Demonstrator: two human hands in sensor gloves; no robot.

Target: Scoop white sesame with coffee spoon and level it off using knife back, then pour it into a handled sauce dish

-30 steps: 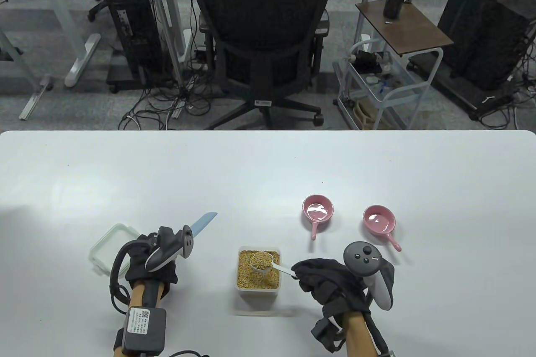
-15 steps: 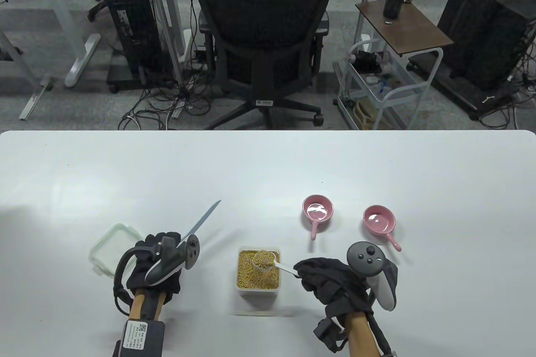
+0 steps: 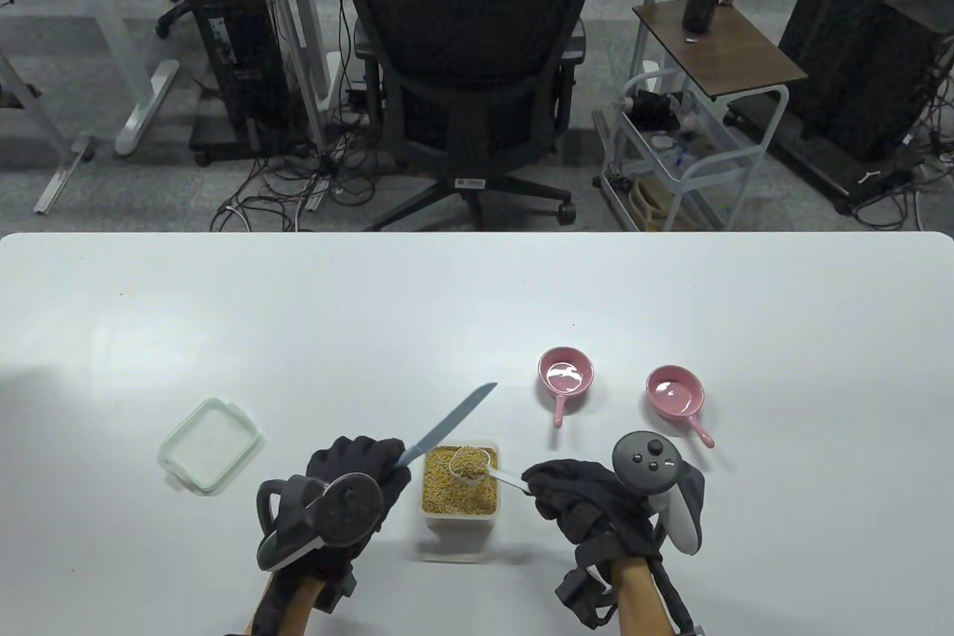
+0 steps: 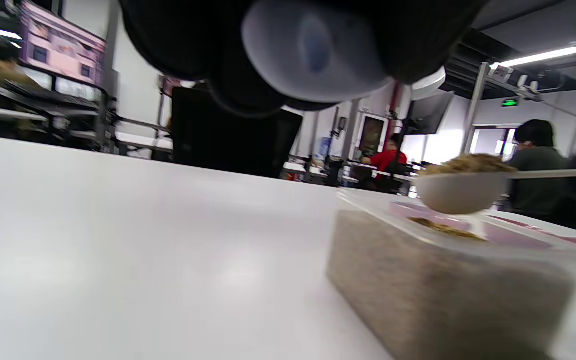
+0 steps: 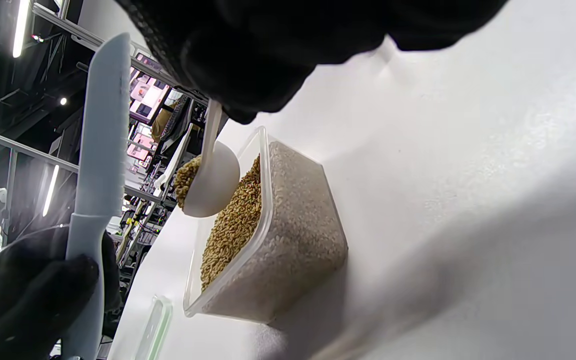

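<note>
Left grip (image 3: 358,476) clenched round knife (image 3: 447,426), blade angled up-right; right grip (image 3: 574,498) pinching heaped spoon (image 3: 471,462) over sesame box (image 3: 460,509).

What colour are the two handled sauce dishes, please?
Both handled sauce dishes are pink, seen best in the table view.

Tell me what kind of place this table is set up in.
Most likely an office or lab workspace, not a kitchen. Beyond the white table stand a black office chair, desks with tangled cables on the carpet, and a computer tower. The left wrist view also shows monitors and people seated at desks.
</note>
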